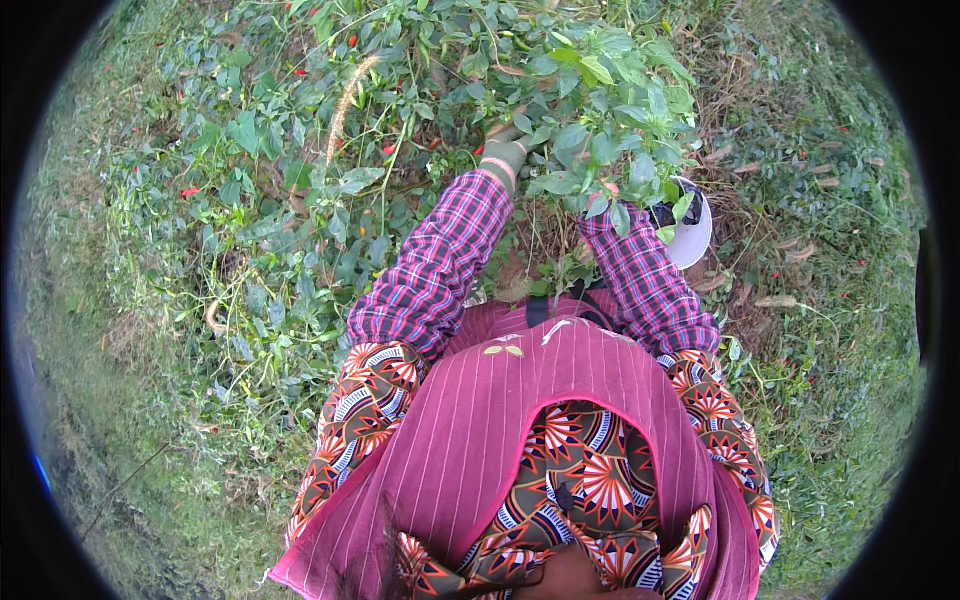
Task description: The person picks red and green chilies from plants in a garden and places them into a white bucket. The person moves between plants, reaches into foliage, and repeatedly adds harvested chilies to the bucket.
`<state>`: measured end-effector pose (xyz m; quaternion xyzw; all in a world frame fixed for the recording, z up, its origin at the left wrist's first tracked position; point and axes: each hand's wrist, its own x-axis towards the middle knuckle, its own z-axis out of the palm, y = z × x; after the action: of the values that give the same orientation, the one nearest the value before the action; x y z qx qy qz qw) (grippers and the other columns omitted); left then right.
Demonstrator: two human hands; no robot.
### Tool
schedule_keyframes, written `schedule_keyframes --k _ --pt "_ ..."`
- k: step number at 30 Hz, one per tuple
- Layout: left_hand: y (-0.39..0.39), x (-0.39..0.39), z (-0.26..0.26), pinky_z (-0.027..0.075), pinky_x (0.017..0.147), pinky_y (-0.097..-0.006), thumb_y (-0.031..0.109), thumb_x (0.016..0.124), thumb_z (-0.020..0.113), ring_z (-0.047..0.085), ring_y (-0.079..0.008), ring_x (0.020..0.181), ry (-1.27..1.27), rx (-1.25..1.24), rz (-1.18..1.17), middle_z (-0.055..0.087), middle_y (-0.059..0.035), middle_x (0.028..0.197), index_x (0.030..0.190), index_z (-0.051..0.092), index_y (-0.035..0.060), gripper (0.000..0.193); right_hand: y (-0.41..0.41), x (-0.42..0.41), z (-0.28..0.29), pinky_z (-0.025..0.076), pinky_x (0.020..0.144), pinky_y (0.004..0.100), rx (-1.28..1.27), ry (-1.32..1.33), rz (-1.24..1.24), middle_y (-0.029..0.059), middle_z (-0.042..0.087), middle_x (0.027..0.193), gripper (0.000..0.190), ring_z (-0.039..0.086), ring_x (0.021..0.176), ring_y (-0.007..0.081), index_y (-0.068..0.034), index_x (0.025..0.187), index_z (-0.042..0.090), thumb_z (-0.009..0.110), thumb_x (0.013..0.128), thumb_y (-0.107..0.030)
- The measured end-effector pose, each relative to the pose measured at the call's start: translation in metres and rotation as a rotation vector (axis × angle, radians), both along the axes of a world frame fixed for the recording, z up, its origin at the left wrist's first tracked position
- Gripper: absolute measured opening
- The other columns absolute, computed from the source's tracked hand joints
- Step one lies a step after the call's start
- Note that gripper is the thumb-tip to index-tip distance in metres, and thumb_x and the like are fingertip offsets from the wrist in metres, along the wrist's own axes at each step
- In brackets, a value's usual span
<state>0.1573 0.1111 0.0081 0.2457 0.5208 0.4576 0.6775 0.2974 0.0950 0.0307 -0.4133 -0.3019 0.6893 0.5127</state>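
Observation:
My left hand, in a green knitted glove with pale bands, reaches into a leafy chilli pepper plant; leaves cover its fingers, so what it touches cannot be told. Only a small part of my right hand shows between leaves on the right of the same plant, with its fingers hidden. Green chillies hang in the upper foliage, and red chillies show low among leaves left of my left hand.
A white bucket with something black in its mouth stands just right of my right forearm. Tangled plants and weeds spread on both sides, with a dry grass seed head at the upper left. Dry grass covers the ground to the right.

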Motion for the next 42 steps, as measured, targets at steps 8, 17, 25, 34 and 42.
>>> schedule_keyframes --k 8,17,25,34,42 --pt "-0.002 -0.016 -0.01 0.033 0.034 -0.0169 0.002 0.08 0.05 0.05 -0.0126 0.052 -0.517 -0.162 -0.163 0.057 -0.0097 0.085 0.105 0.047 0.0038 0.025 -0.008 0.02 0.006 0.046 0.054 0.0286 -0.021 0.036 -0.027 0.0052 0.055 0.079 0.029 0.054 0.065 0.0172 -0.004 0.101 0.053 0.047 0.086 -0.028" --pt "-0.023 -0.037 -0.023 0.037 0.036 -0.0202 0.006 0.076 0.049 0.054 -0.0203 0.062 -0.986 -0.023 -0.208 0.056 -0.0163 0.089 0.1 0.049 0.0024 0.024 -0.007 0.026 0.003 0.046 0.054 0.0294 -0.03 0.045 -0.043 0.0055 0.055 0.08 0.029 0.054 0.065 0.018 -0.004 0.101 0.052 0.047 0.086 -0.028" --pt "-0.034 -0.038 0.038 0.033 0.034 -0.0156 0.019 0.084 0.048 0.049 -0.0115 0.048 -0.539 0.085 -0.366 0.055 -0.0136 0.075 0.079 0.055 -0.0011 0.022 -0.014 0.033 0.007 0.046 0.054 0.0301 -0.046 0.045 -0.039 0.0057 0.055 0.081 0.029 0.054 0.065 0.0186 -0.005 0.102 0.052 0.047 0.086 -0.029" --pt "-0.031 -0.006 0.106 0.034 0.045 -0.0157 0.022 0.08 0.057 0.049 -0.0058 0.062 -0.091 0.23 -0.334 0.053 -0.0038 0.083 0.093 0.054 0.0009 0.025 -0.024 0.027 0.011 0.047 0.054 0.0309 -0.078 0.083 -0.114 0.006 0.055 0.082 0.03 0.054 0.065 0.0193 -0.005 0.102 0.052 0.047 0.086 -0.03" --pt "-0.028 -0.001 0.091 0.026 0.035 -0.0158 0.021 0.081 0.054 0.045 -0.0026 0.051 -0.216 0.217 -0.359 0.053 -0.0003 0.071 0.091 0.056 0.0008 0.022 -0.028 0.026 0.023 0.047 0.054 0.0316 -0.085 0.134 -0.242 0.0063 0.055 0.083 0.03 0.054 0.066 0.02 -0.005 0.102 0.052 0.047 0.086 -0.03"
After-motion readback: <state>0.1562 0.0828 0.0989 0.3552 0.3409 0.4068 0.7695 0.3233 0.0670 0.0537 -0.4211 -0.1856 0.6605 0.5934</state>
